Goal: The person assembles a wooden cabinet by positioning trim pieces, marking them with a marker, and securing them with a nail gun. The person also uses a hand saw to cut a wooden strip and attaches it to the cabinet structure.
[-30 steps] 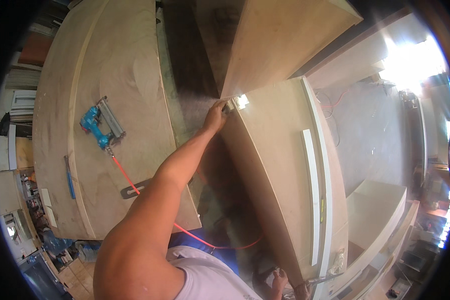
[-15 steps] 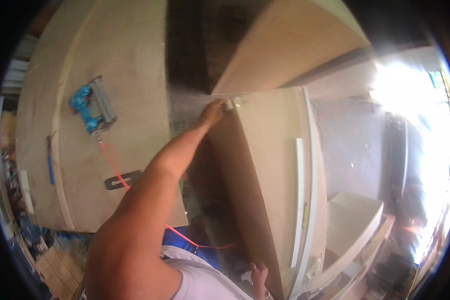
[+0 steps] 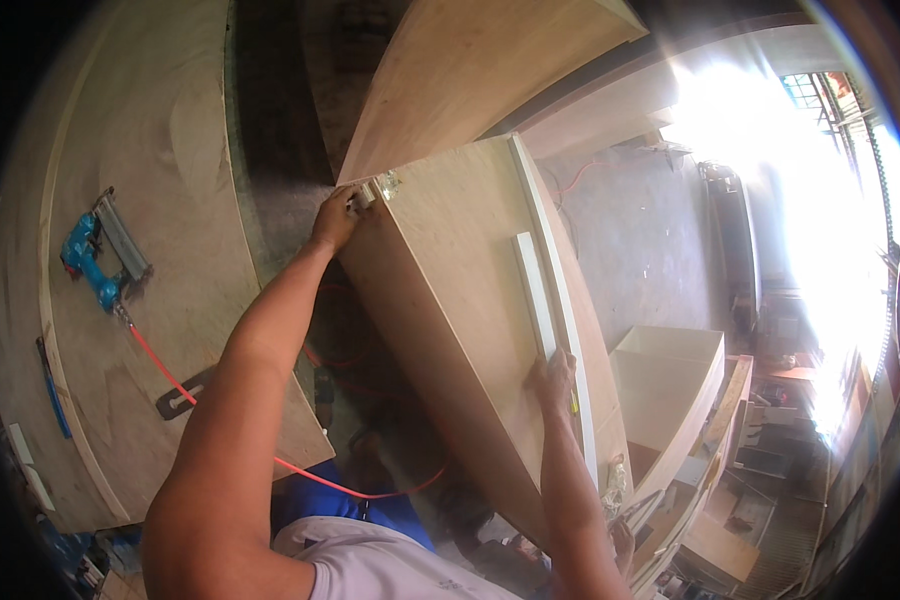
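Observation:
A large plywood cabinet panel (image 3: 450,250) stands at a slant before me. My left hand (image 3: 338,218) is at its far left corner, fingers curled by a small silvery hinge-like fitting (image 3: 369,192); exactly what they grip is partly hidden. A clear plastic packet (image 3: 389,183) lies beside the fitting. My right hand (image 3: 554,380) is closed around the lower part of a short white strip (image 3: 533,290) on the panel. Alongside runs a longer white strip (image 3: 550,240) near the panel's right edge.
At left, a plywood board (image 3: 160,200) bears a teal nail gun (image 3: 98,255) with a red air hose (image 3: 160,368), a blue pen-like tool (image 3: 55,390) and a dark slotted plate (image 3: 178,396). Another wooden box (image 3: 470,70) stands beyond; a white open box (image 3: 670,350) sits at right.
My right hand has come up from the panel's lower edge onto the short white strip. The left hand stays at the corner. The view has shifted, moving the scene leftward.

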Action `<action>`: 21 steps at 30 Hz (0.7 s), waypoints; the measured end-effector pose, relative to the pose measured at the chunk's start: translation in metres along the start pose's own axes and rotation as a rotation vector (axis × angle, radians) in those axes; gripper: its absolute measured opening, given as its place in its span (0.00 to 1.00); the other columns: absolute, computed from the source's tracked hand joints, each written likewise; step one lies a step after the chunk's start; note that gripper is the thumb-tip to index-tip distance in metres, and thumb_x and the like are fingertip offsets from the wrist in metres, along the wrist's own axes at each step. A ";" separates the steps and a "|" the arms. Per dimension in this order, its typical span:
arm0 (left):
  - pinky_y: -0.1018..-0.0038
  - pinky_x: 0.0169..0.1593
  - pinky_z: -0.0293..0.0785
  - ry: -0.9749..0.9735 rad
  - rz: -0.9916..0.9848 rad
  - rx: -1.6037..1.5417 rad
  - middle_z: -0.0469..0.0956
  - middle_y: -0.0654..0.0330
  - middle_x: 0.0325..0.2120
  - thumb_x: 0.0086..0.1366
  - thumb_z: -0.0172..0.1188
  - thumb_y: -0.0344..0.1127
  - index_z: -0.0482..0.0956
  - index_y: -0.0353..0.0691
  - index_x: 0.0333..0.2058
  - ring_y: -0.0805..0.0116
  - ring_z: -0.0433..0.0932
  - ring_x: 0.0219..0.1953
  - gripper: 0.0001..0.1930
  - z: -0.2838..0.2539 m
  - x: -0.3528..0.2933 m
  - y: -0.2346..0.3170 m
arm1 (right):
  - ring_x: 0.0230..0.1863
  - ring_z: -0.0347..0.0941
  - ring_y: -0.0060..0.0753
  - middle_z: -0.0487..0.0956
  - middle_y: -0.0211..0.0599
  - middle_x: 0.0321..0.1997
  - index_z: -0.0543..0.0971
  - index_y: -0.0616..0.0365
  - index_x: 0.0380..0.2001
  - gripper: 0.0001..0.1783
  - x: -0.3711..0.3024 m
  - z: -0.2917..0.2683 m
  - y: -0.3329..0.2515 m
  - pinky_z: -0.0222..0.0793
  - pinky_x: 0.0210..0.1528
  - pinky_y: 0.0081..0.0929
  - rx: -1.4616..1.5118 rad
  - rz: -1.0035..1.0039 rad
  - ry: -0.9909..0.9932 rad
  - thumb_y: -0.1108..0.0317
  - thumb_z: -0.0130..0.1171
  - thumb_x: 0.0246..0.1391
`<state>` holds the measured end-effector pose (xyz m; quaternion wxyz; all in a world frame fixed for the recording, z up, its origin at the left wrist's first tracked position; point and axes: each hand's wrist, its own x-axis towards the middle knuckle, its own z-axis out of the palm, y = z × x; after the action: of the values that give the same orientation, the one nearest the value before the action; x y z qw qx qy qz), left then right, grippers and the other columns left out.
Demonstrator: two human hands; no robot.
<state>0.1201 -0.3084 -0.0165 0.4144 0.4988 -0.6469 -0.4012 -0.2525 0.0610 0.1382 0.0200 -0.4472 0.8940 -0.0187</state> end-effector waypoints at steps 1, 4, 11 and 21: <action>0.66 0.56 0.76 0.019 0.018 0.019 0.80 0.51 0.48 0.55 0.58 0.18 0.78 0.38 0.53 0.54 0.79 0.53 0.25 0.004 -0.001 0.000 | 0.55 0.71 0.58 0.73 0.58 0.57 0.73 0.66 0.55 0.28 -0.001 0.000 0.001 0.69 0.59 0.48 0.030 0.011 -0.027 0.59 0.64 0.56; 0.65 0.55 0.76 0.076 0.095 0.150 0.81 0.50 0.48 0.55 0.58 0.19 0.78 0.39 0.53 0.54 0.80 0.52 0.24 0.005 0.005 -0.033 | 0.53 0.72 0.60 0.75 0.58 0.52 0.74 0.66 0.53 0.28 0.002 -0.001 -0.013 0.70 0.55 0.50 0.281 0.067 -0.060 0.58 0.65 0.55; 0.65 0.53 0.76 0.052 0.002 -0.029 0.81 0.52 0.46 0.61 0.62 0.24 0.79 0.40 0.52 0.58 0.81 0.50 0.19 -0.019 0.005 -0.051 | 0.52 0.73 0.62 0.74 0.59 0.53 0.73 0.65 0.55 0.27 0.005 -0.015 -0.059 0.70 0.54 0.48 0.158 -0.237 -0.025 0.60 0.64 0.58; 0.69 0.52 0.76 0.069 -0.036 -0.276 0.79 0.52 0.52 0.59 0.53 0.16 0.78 0.35 0.52 0.61 0.80 0.52 0.22 -0.001 -0.002 -0.072 | 0.47 0.76 0.58 0.73 0.57 0.49 0.62 0.64 0.68 0.34 -0.008 -0.008 -0.251 0.74 0.48 0.48 0.275 -0.574 -0.326 0.63 0.57 0.63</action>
<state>0.1440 -0.3198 -0.0838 0.4938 0.4621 -0.5621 -0.4760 -0.0477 -0.0834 0.1590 0.2164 -0.6704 0.7061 -0.0719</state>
